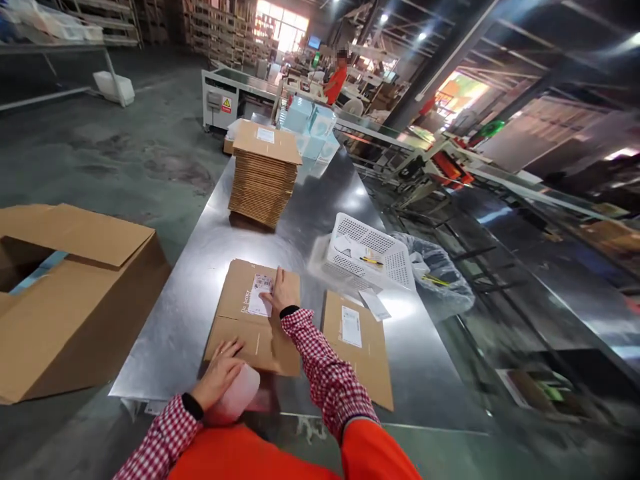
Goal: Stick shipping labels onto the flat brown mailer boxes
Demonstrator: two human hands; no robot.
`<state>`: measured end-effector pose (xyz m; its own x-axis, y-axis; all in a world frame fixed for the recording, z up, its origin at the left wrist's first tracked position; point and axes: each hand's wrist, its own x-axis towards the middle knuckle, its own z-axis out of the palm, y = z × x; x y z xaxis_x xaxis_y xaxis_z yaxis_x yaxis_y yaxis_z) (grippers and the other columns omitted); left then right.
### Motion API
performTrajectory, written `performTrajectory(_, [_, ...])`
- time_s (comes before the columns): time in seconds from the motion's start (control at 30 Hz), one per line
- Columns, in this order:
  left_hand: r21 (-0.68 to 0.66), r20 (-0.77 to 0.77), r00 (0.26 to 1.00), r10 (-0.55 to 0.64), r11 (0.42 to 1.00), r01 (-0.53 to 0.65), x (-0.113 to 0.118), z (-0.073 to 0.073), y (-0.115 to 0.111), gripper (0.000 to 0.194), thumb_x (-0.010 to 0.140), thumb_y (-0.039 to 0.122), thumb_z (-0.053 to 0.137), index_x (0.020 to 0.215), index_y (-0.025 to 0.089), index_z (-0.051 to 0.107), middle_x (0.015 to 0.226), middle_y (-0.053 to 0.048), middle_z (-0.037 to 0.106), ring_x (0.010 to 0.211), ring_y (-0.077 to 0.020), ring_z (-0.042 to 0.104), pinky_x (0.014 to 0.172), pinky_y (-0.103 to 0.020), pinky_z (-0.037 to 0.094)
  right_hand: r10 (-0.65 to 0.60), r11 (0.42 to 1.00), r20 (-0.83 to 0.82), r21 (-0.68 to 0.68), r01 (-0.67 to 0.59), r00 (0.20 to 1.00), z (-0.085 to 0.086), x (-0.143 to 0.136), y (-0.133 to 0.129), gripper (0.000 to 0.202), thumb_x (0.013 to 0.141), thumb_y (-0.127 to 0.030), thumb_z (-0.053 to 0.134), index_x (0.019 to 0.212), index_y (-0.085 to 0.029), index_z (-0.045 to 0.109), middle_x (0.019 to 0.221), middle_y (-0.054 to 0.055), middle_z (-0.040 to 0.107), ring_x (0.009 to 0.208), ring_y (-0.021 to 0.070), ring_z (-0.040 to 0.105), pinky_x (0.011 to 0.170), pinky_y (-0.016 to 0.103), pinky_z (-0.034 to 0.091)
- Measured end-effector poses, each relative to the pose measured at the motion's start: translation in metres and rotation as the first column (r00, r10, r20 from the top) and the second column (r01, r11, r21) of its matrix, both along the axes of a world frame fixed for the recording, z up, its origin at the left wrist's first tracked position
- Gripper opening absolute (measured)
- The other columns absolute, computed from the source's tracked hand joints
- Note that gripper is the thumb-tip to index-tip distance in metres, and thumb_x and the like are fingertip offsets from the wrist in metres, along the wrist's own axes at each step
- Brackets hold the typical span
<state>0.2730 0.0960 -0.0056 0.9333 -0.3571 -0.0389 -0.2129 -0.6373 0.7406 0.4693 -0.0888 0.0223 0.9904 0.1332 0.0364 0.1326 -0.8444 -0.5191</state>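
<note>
A flattened cardboard box (250, 347) lies on the metal table in front of me, with a white printed label (261, 295) on its upper part. My right hand (283, 292) presses on the label's right edge, fingers spread. My left hand (223, 372) rests at the box's lower left edge with its fingers apart. Under and beside the left palm is a pale roll (240, 393), partly covered; whether the hand grips it is unclear. Right of my right forearm lies another flat box (376, 353) with a white label (351, 327).
A stack of flat cardboard (263, 183) and light blue boxes (313, 127) stand farther up the metal table (195, 267). A white basket (373, 250) sits at right, beside a lined bin (443, 280). An open carton (100, 300) is at left. A person (336, 81) stands beyond.
</note>
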Motion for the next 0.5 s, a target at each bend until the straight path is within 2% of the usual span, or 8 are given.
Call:
performTrajectory(0.07, [-0.010,0.003,1.000,-0.013,1.000,0.013,0.001,-0.005,0.001,0.031,0.091,0.025,0.041,0.095,0.025,0.072,0.142,-0.006,0.047,0.136,-0.0251,0.034,0.112,-0.058,0.023,-0.021,0.985,0.069,-0.172,0.032,0.997,-0.002,-0.010,0.010,0.084,0.078,-0.040,0.063,0.143,-0.005,0.024,0.149,0.025,0.022,0.133,0.0361,0.030,0.108,0.050,0.024])
performTrajectory(0.1, [-0.014,0.006,1.000,-0.015,1.000,0.015,0.002,-0.007,0.001,0.032,0.091,0.024,0.041,0.095,0.025,0.073,0.142,-0.006,0.047,0.136,-0.0253,0.034,0.111,-0.058,0.023,0.030,0.971,0.082,-0.238,-0.009,0.996,-0.004,-0.014,0.016,0.078,0.083,-0.044,0.056,0.144,-0.007,0.025,0.151,0.022,0.022,0.135,0.0348,0.026,0.109,0.051,0.020])
performTrajectory(0.17, [-0.019,0.020,1.000,-0.006,1.000,0.007,0.004,-0.010,0.001,0.032,0.090,0.025,0.042,0.089,0.025,0.073,0.140,-0.005,0.050,0.135,-0.0257,0.037,0.111,-0.058,0.024,0.184,0.943,0.058,-0.292,-0.159,0.981,-0.008,-0.016,0.026,0.063,0.090,-0.048,0.043,0.144,-0.017,0.030,0.151,0.013,0.027,0.138,0.0299,0.022,0.111,0.051,0.013])
performTrajectory(0.23, [-0.016,0.041,0.999,0.008,1.000,-0.007,0.008,-0.011,0.004,0.031,0.089,0.025,0.043,0.085,0.025,0.073,0.137,-0.004,0.053,0.132,-0.0253,0.040,0.111,-0.056,0.026,0.176,0.945,0.009,-0.282,-0.166,0.984,-0.009,-0.011,0.025,0.056,0.092,-0.049,0.037,0.142,-0.023,0.034,0.151,0.008,0.030,0.140,0.0277,0.019,0.112,0.052,0.011])
performTrajectory(0.3, [-0.005,0.060,0.997,0.038,0.999,-0.038,0.011,-0.011,0.012,0.032,0.089,0.025,0.041,0.087,0.023,0.073,0.137,-0.006,0.052,0.132,-0.0259,0.041,0.111,-0.054,0.029,-0.095,0.973,-0.031,-0.215,0.086,0.995,-0.007,-0.004,0.007,0.056,0.092,-0.045,0.038,0.141,-0.018,0.035,0.151,0.013,0.027,0.140,0.0307,0.016,0.110,0.055,0.011])
performTrajectory(0.37, [0.018,0.104,0.983,0.150,0.988,-0.152,0.011,-0.013,0.024,0.034,0.089,0.027,0.039,0.088,0.019,0.072,0.139,-0.010,0.049,0.133,-0.0283,0.038,0.110,-0.054,0.030,-0.402,0.915,-0.099,-0.079,0.396,0.910,-0.006,-0.009,-0.022,0.056,0.090,-0.038,0.042,0.138,-0.009,0.038,0.148,0.022,0.028,0.138,0.0346,0.021,0.108,0.056,0.017])
performTrajectory(0.4, [0.026,0.127,0.968,0.217,0.975,-0.222,0.010,-0.015,0.031,0.035,0.088,0.028,0.038,0.087,0.018,0.072,0.140,-0.011,0.047,0.132,-0.0295,0.038,0.109,-0.054,0.032,-0.486,0.872,-0.142,-0.008,0.490,0.862,-0.007,-0.017,-0.037,0.053,0.089,-0.035,0.044,0.133,-0.005,0.043,0.142,0.026,0.035,0.134,0.0354,0.029,0.106,0.054,0.022])
performTrajectory(0.5, [0.024,0.159,0.926,0.343,0.936,-0.351,0.005,-0.028,0.044,0.036,0.086,0.036,0.039,0.084,0.018,0.071,0.137,-0.011,0.049,0.129,-0.0311,0.042,0.106,-0.052,0.037,-0.483,0.837,-0.251,0.150,0.526,0.839,-0.021,-0.062,-0.066,0.035,0.082,-0.032,0.052,0.107,-0.009,0.062,0.108,0.021,0.064,0.106,0.0297,0.058,0.092,0.042,0.043])
